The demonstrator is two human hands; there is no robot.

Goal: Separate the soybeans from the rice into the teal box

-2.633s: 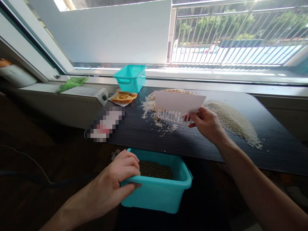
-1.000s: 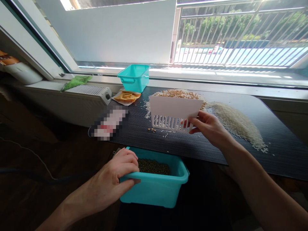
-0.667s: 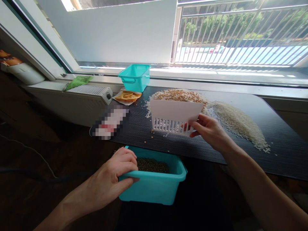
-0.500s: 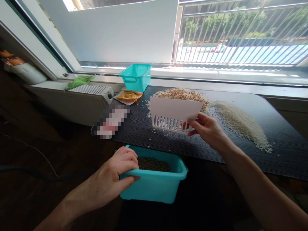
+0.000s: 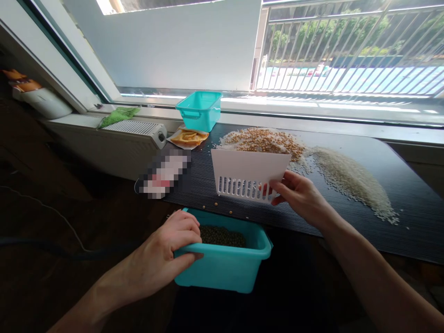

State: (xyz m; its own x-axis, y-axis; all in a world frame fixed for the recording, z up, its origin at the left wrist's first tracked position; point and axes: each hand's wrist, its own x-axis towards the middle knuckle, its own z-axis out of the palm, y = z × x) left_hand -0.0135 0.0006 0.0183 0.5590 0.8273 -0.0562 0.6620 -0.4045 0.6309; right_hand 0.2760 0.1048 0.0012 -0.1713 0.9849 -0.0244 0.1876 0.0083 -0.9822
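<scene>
My left hand (image 5: 178,240) is closed over the left rim of a teal plastic bin (image 5: 218,270), thumb outside and fingers inside. Small dark greenish beans (image 5: 224,236) cover the bin's floor. A white slotted scraper (image 5: 248,164) is pinched at its right end by my right hand (image 5: 300,194). Its slotted lower edge faces me, low over or against the dark table; I cannot tell whether it touches. Behind it spreads a heap of orange-yellow kernels mixed with rice (image 5: 267,138). A few loose kernels (image 5: 231,212) lie near the table's front edge, above the bin.
A long pile of white rice (image 5: 354,180) lies at the right of the table (image 5: 347,231). A second teal bin (image 5: 201,111) stands at the back left, beside an orange-and-white packet (image 5: 189,138). A radiator (image 5: 111,148) with a green cloth (image 5: 121,116) is at left.
My right hand has drawn the scraper slightly toward me, to the table's front edge. The loose kernels there have shifted. My left hand keeps its hold on the bin.
</scene>
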